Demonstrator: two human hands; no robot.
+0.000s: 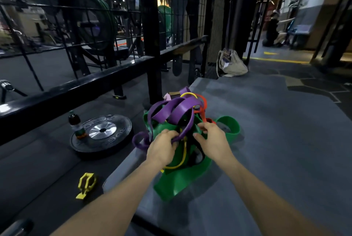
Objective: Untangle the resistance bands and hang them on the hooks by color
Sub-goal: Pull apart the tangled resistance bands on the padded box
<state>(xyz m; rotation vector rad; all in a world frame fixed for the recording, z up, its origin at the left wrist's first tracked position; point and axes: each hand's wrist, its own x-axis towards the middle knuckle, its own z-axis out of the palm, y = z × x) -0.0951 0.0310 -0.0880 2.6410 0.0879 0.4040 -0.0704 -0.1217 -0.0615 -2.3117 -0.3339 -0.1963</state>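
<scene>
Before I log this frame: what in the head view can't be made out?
- Hooks for hanging: none visible in the head view.
- How many bands are in the tangle: purple, green, yellow and red loops cover one another.
- Left hand fingertips: buried among the bands, though it grips a purple band.
- What the right hand pinches: hidden under its fingers.
- Bottle label: too small and dark.
</scene>
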